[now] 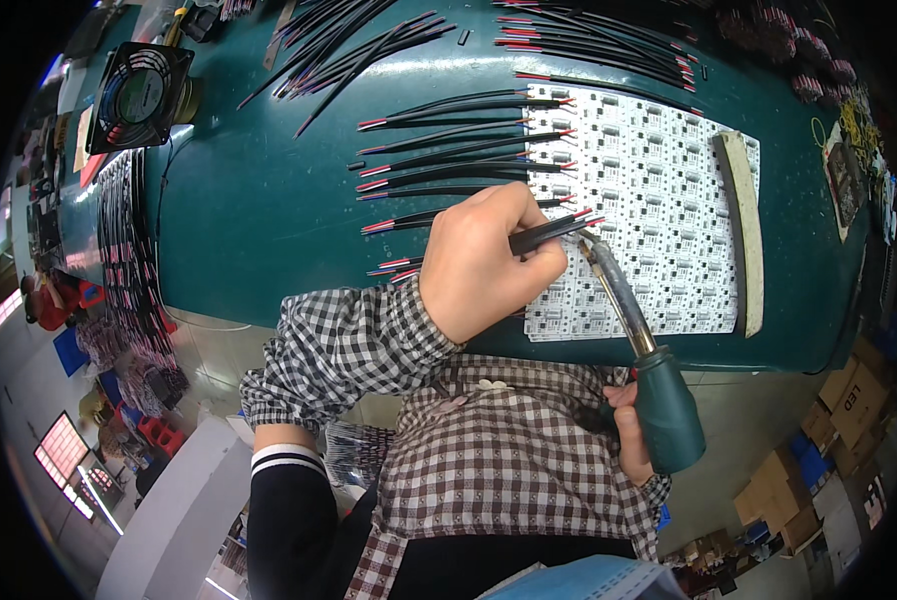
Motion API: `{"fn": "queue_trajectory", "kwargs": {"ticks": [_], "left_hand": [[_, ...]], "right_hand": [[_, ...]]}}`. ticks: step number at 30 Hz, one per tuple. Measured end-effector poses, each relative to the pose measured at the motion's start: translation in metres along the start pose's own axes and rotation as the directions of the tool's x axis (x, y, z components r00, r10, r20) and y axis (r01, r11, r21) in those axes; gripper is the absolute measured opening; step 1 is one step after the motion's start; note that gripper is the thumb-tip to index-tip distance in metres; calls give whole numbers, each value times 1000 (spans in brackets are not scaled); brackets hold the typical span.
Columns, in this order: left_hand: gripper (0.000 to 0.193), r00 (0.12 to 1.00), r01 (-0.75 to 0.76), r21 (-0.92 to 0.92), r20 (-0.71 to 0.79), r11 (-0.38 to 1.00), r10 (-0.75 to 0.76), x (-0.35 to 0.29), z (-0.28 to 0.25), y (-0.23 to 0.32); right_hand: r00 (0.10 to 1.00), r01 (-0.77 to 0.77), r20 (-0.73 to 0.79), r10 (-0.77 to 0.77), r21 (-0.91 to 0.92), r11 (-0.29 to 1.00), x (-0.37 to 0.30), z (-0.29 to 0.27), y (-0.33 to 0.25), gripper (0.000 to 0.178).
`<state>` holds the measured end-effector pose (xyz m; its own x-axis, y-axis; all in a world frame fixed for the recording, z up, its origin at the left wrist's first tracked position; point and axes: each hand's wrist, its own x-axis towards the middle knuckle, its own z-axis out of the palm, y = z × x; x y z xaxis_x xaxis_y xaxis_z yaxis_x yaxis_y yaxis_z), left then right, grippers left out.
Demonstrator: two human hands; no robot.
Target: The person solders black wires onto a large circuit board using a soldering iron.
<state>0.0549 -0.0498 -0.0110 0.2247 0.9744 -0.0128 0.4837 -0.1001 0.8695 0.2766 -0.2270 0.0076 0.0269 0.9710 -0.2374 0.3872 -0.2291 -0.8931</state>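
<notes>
The left hand is closed around a black cable, pinching it so that its red and bare wire ends lie on the white circuit-board panel near the counter's front edge. The right hand, low by the person's checked sleeve, grips the green handle of a soldering iron, whose metal tip meets the cable's ends on the panel. More black cables lie in a row across the panel's left edge. A pale strip rests along the panel's right side. A black fan stands at the counter's far left corner.
</notes>
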Motion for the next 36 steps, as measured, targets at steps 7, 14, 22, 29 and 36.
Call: {"fn": "queue_trajectory", "kwargs": {"ticks": [7,14,22,29,36], "left_hand": [[18,1000,0,0,-4,1000,0,0,0,0],[15,997,-47,17,55,999,46,2,-7,-1],[18,937,-312,-121,121,942,326,-2,-46,-8],[23,953,122,-156,294,980,-72,-17,-48,31],[16,905,282,-166,372,945,-205,-16,-27,-1]], "right_hand": [[995,1,-94,24,258,966,3,8,-13,49],[998,13,-60,1,228,974,3,4,-11,54],[985,-2,-158,69,394,919,4,6,-18,49],[990,56,-144,-4,355,933,1,2,-9,48],[992,36,-128,7,329,944,-6,4,-11,49]]}}
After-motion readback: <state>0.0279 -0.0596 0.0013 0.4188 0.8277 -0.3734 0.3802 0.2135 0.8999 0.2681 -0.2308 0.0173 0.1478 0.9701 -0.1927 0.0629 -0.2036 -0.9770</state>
